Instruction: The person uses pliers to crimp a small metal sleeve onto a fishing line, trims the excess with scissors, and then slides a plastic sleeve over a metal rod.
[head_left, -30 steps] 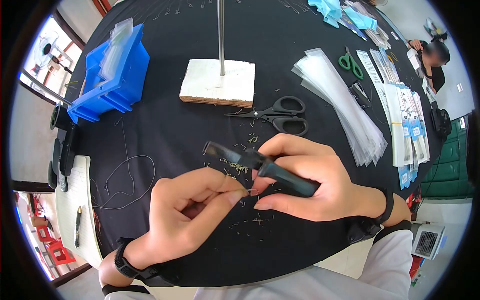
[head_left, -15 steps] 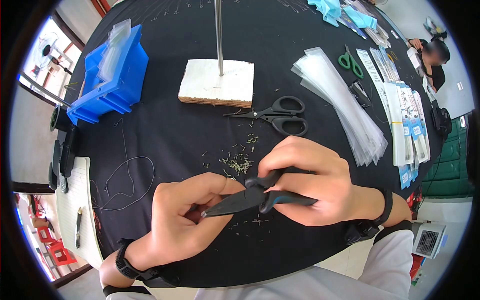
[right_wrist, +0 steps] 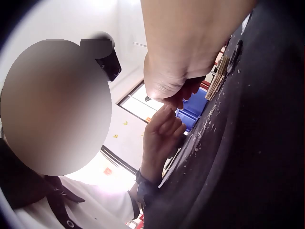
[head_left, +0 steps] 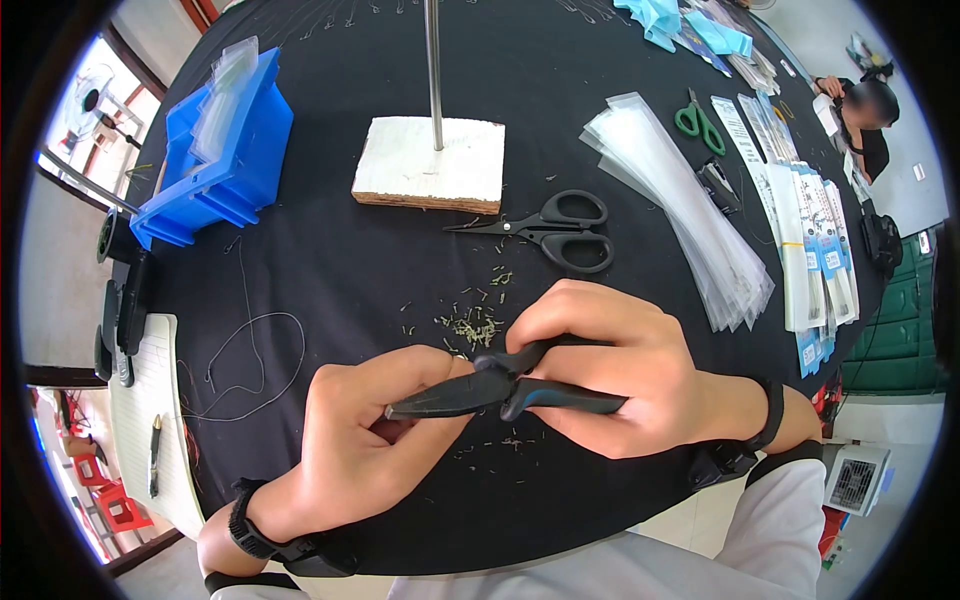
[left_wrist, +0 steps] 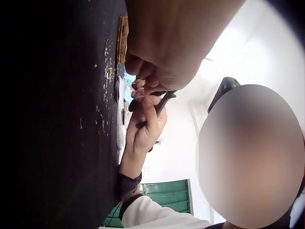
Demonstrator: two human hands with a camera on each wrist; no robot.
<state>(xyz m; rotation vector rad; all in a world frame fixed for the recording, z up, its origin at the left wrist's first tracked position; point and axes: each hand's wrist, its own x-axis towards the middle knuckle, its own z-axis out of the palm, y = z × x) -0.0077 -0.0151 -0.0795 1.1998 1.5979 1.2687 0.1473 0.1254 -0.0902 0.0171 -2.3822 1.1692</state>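
Observation:
In my right hand (head_left: 630, 380) I grip a pair of pliers (head_left: 450, 396), its dark handles lying between fingers and palm. The jaws point left across the fingertips of my left hand (head_left: 350, 440). Left thumb and forefinger are pinched together on a small, thin wire-like piece, now hidden behind the pliers. The left wrist view shows the right hand (left_wrist: 145, 129) close to the left fingers, with a dark handle jutting out. From the right wrist, the left hand (right_wrist: 159, 131) appears just below the right one.
Greenish clippings (head_left: 475, 328) lie beyond the hands. Black scissors (head_left: 560, 232), a white block (head_left: 430, 165) with a metal rod, and a blue bin (head_left: 235, 150) stand farther back. Clear plastic sleeves (head_left: 690, 220) are at right; a notebook (head_left: 145, 430) and thin line (head_left: 300, 345) at left.
The pliers have turned from pointing up-left to lying nearly level over the left fingertips, covering the small piece. My right fingers have closed farther round the handles. The left hand has hardly moved.

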